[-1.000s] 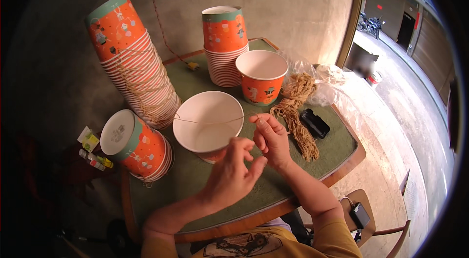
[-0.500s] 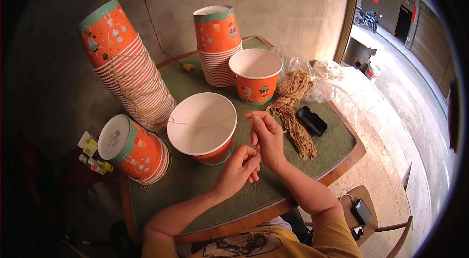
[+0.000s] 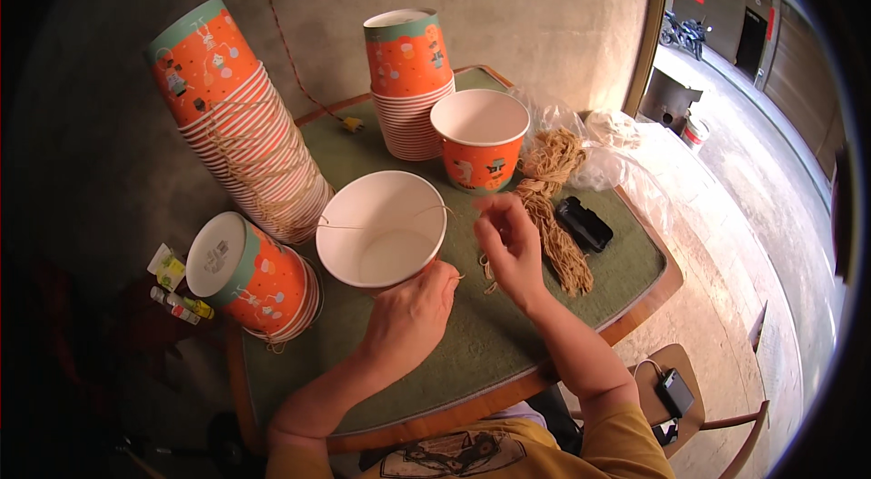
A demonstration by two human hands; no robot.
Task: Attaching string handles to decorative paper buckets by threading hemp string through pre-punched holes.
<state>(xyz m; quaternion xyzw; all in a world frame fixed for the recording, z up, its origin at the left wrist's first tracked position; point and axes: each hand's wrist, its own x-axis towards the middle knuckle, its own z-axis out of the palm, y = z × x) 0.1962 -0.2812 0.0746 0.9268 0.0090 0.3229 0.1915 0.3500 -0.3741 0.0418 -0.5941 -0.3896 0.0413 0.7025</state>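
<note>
A white-lined paper bucket (image 3: 381,248) stands upright before me. A thin tan cord (image 3: 343,227) pokes through its left wall; another piece of cord (image 3: 443,209) shows at its right rim. My left hand (image 3: 410,311) is closed against the near right side of this bucket, a short cord end sticking out by its knuckles. Just right of the bucket, my right hand (image 3: 510,248) is raised with curled fingers and thumb apart, slightly blurred; I see nothing held in it. Below it lies a loose loop of cord (image 3: 489,272) on the green tabletop (image 3: 481,343).
Stacked upturned orange buckets (image 3: 245,125) lean at the left, wound with cord. A shorter stack (image 3: 408,84) and one upright bucket (image 3: 483,139) stand behind. At right are a tan cord hank (image 3: 553,198), a black case (image 3: 583,225) and clear plastic (image 3: 590,166). A nearer upturned stack (image 3: 254,275) stands left.
My hands have parted. The left moved left and up against the bucket; the right moved right, its fingers no longer pinching the cord. The cord across the bucket's mouth has slackened.
</note>
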